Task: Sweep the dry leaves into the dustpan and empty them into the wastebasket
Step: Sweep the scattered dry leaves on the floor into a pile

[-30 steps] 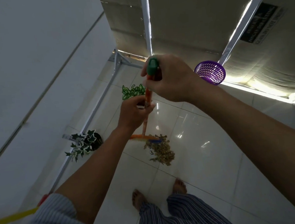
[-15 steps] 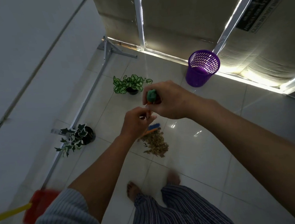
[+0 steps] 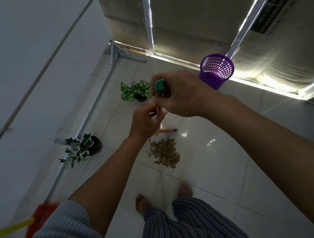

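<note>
Right hand grip (image 3: 180, 94) closed round green broom handle top (image 3: 159, 85), left hand grip (image 3: 145, 119) curled round the handle just below, dry leaves (image 3: 165, 153) piled on floor tiles ahead of bare feet, purple wastebasket (image 3: 216, 72) near the lit wall edge, red dustpan (image 3: 39, 222) at lower left.

I'm seeing a glossy white tiled floor (image 3: 223, 170) carrying a dry leaf pile (image 3: 164, 153) at centre, purple wastebasket (image 3: 217, 71) standing far right, two potted plants (image 3: 83, 149) sitting left, red dustpan (image 3: 40, 218) lying near left
</note>
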A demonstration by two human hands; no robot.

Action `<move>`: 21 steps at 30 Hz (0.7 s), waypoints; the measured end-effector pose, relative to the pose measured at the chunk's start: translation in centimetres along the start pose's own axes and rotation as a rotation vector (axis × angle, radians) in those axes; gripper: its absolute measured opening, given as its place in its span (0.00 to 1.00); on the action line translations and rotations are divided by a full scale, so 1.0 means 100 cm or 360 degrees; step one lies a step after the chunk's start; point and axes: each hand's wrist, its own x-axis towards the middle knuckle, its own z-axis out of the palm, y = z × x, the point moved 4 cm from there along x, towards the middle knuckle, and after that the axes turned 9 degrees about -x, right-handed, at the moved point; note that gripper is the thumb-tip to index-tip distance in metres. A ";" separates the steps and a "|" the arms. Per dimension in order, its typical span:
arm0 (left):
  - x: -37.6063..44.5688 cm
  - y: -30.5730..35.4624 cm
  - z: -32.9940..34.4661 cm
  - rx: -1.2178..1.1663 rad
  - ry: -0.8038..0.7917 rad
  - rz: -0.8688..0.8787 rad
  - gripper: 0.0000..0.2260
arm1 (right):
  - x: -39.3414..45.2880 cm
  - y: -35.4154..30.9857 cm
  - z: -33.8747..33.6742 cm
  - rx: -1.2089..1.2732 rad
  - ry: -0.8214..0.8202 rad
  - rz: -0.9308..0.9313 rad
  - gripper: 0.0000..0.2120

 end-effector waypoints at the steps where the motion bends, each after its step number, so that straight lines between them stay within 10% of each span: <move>1: -0.001 0.000 0.003 0.0000 -0.0019 -0.0025 0.06 | -0.003 0.001 0.003 -0.0020 -0.0009 0.0017 0.07; 11: -0.020 -0.012 0.011 -0.0083 -0.0210 -0.0132 0.04 | -0.014 0.001 0.022 0.0002 -0.0068 0.0088 0.10; 21: -0.010 0.001 -0.025 0.0057 0.0193 0.0021 0.04 | 0.010 -0.028 0.013 -0.0007 0.0041 -0.0102 0.08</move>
